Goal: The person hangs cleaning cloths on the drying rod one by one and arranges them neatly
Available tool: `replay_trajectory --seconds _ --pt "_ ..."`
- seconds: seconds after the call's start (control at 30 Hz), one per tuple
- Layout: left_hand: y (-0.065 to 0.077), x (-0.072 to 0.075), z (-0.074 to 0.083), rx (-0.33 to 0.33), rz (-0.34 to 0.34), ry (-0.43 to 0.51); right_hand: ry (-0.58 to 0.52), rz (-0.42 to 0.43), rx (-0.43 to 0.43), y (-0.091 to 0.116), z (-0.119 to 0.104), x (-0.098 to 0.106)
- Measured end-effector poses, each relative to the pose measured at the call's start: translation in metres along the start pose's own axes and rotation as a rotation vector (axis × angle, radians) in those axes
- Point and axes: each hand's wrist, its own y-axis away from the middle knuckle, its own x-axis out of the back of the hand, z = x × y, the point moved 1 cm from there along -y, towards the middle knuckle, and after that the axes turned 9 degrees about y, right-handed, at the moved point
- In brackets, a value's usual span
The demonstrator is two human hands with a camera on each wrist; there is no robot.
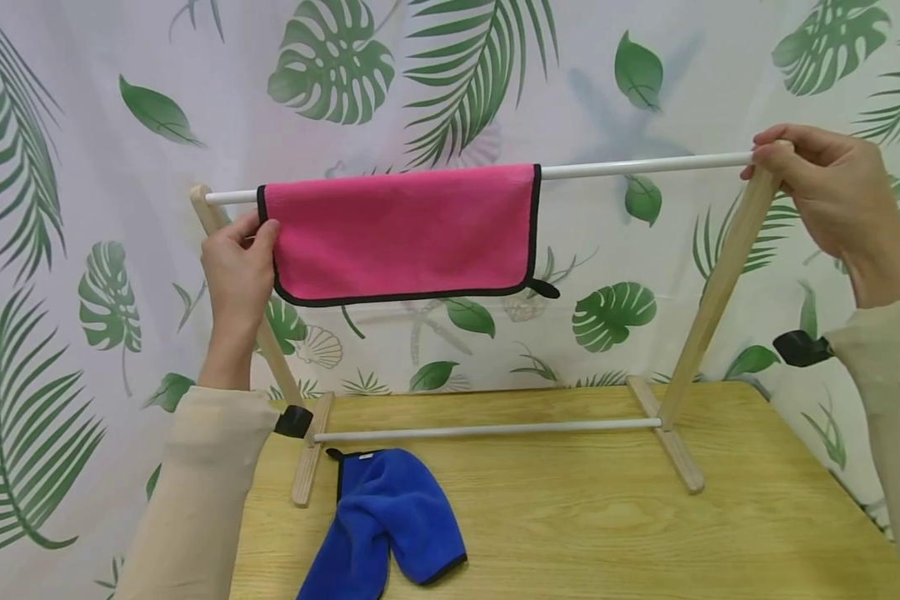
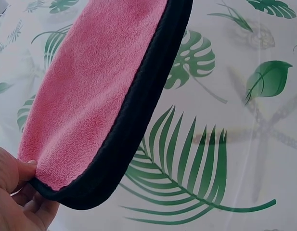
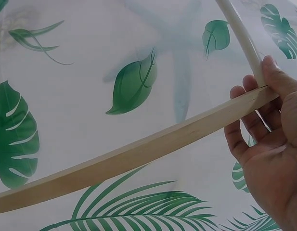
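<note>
A pink towel (image 1: pixel 401 233) with black trim hangs folded over the top white rod (image 1: pixel 645 166) of a wooden drying rack. At its left edge my left hand (image 1: pixel 238 262) pinches the cloth between thumb and fingers; the left wrist view shows the thumb on the pink towel (image 2: pixel 90 101) at its black-bound edge. My right hand (image 1: pixel 832 179) grips the top of the right wooden post (image 1: pixel 720 283), where the rod meets it. In the right wrist view, that hand (image 3: pixel 268 139) has its fingers around the end of the post (image 3: pixel 138 149).
A crumpled blue towel (image 1: pixel 390 517) with black trim lies on the wooden table (image 1: pixel 555 500), in front of the rack's lower white rod (image 1: pixel 487 432). The rack's feet (image 1: pixel 682 462) stand on the tabletop. Behind hangs a leaf-patterned curtain (image 1: pixel 495 350).
</note>
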Motion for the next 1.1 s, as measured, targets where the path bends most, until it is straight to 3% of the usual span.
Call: replay_trajectory --seconds 0.53,0.9,1.1 --pt "-0.01 0.024 -0.003 0.057 0.095 -0.063 -0.011 0.011 -0.021 0.0 0.0 -0.002" --pt "-0.009 0.033 0.0 0.13 0.175 -0.031 -0.033 0.005 -0.022 -0.001 0.001 -0.003" --pt "-0.009 0.039 0.003 0.136 0.213 -0.026 -0.045 0.01 -0.023 -0.001 0.001 -0.004"
